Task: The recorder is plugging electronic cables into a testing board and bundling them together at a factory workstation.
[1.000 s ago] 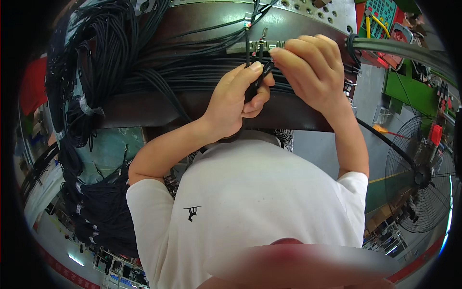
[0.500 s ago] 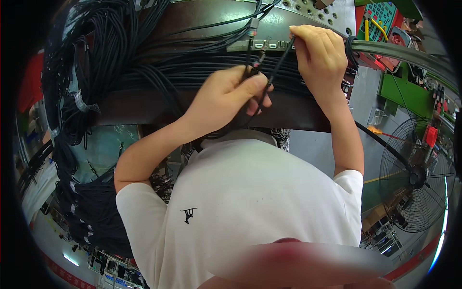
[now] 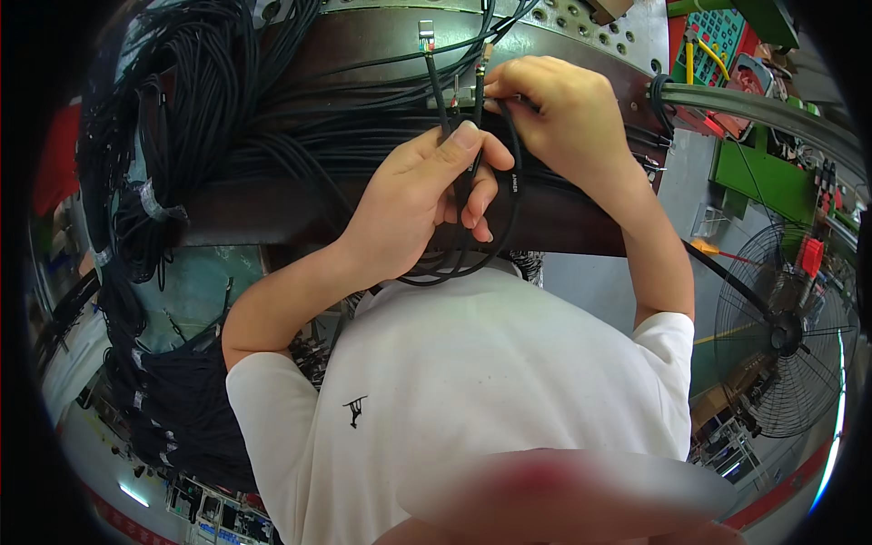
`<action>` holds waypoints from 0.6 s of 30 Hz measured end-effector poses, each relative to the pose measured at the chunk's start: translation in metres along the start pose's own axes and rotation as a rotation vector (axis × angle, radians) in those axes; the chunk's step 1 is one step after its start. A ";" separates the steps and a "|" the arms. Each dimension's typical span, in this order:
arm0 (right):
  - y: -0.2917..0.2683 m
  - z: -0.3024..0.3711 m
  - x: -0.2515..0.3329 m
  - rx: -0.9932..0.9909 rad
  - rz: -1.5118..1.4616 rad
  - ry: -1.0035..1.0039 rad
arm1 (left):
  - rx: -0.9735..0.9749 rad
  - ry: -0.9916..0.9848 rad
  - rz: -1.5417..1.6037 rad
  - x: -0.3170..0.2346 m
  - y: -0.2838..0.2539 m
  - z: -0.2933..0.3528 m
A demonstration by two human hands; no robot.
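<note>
My left hand [image 3: 404,195] is closed around several black cables in the middle of the view, thumb on top. From its grip one cable's end stands up with a silver metal plug [image 3: 426,34] and coloured wires below it. Beside it rises a second cable end [image 3: 480,77] with a brassy tip. To the right, my right hand [image 3: 568,109] is closed, fingers pinching a black cable [image 3: 516,150] near its end, which the fingers hide. That cable curves down in a loop below my left hand. A metal strip fixture [image 3: 461,97] lies right behind the fingertips.
A large bundle of black cables [image 3: 200,82] hangs at the left and spreads across the dark brown bench [image 3: 263,209]. A perforated metal plate [image 3: 599,32] lies at the back. At the right are a curved metal rail [image 3: 754,98] and a black wire fan [image 3: 783,331].
My right hand has moved left and slightly down, bringing its cable end beside the fixture. The cables in my left hand have shifted, and the silver plug now stands further left.
</note>
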State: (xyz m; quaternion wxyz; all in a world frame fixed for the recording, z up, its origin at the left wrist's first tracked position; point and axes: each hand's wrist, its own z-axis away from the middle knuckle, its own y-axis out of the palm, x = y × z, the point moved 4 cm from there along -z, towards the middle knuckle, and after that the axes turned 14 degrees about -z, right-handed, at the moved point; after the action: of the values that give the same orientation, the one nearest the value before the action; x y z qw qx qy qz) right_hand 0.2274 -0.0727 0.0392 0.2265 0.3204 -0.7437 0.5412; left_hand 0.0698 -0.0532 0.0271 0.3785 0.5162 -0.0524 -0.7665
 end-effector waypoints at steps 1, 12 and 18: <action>0.000 0.001 -0.001 0.003 -0.003 0.027 | 0.027 0.002 0.010 0.002 0.000 0.000; -0.002 0.015 -0.006 -0.175 0.079 -0.214 | 0.082 -0.037 0.036 0.009 -0.001 -0.004; -0.018 0.014 -0.002 -0.156 0.295 -0.282 | 0.179 -0.172 -0.222 -0.013 0.005 0.005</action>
State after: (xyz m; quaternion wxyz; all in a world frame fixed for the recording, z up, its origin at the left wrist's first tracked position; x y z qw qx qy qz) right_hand 0.2423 -0.0897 0.0454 0.0625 0.2621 -0.8465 0.4593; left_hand 0.0706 -0.0504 0.0417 0.2381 0.4830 -0.0952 -0.8372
